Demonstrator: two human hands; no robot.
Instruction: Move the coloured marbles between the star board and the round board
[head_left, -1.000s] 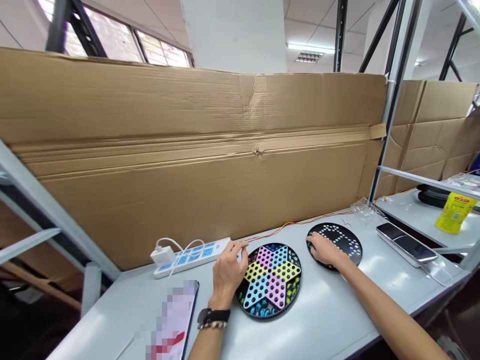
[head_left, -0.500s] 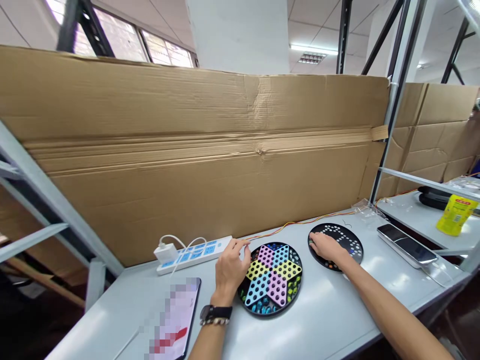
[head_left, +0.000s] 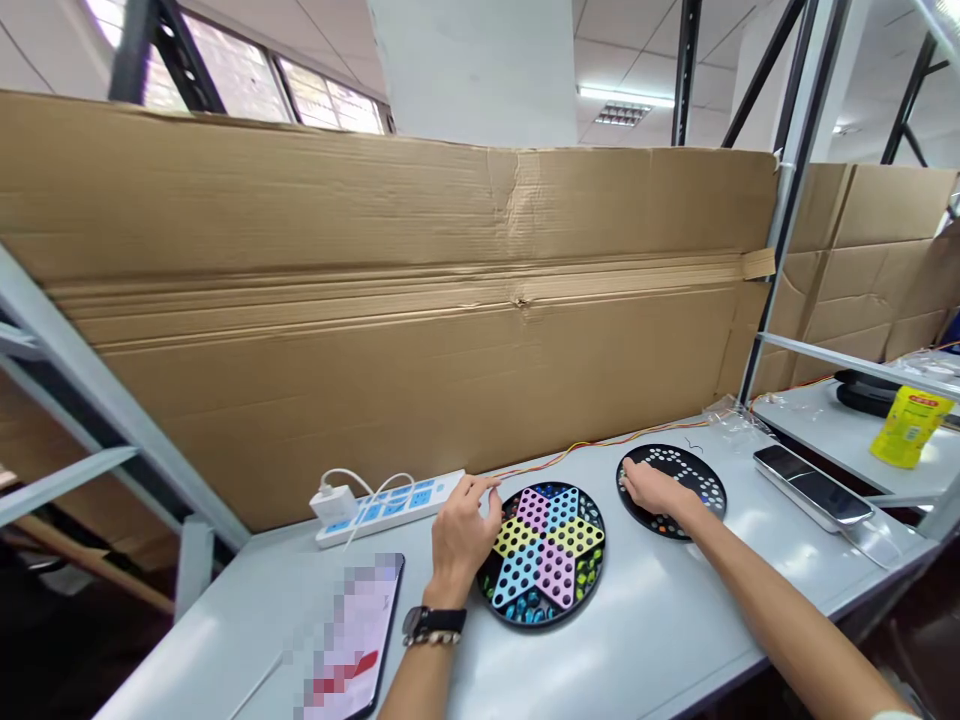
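Low in the head view, right of centre at the bottom, a round black board with a coloured star (head_left: 538, 546) lies flat on the grey table (head_left: 622, 650). Pink, blue and yellow points full of holes make up the star, and small glossy pieces fill the gaps around it: blue ones (head_left: 531, 606) at the lower edge, yellow-green ones (head_left: 587, 575) at the lower right. Against its left rim in the frame is the left hand (head_left: 461, 528), its fingers bent and close together, the thumb standing apart from the forefinger; whether it touches the rim cannot be told. A dark watch (head_left: 433, 624) and a beaded bracelet (head_left: 433, 638) circle that wrist.

Farther right, a second black disc (head_left: 694, 474), dotted with pale spots, lies apart from the star board. Over its left part is the right hand (head_left: 652, 490), fingers drawn together and pointing down; the tips are too hidden to tell whether they pinch anything.

At lower left lies a tablet-like device (head_left: 352, 640), its screen pixelated, with a white power strip (head_left: 401, 510) above it. A dark-screened phone (head_left: 814, 484) sits at right, and brown cardboard (head_left: 420, 400) spans the middle of the frame.
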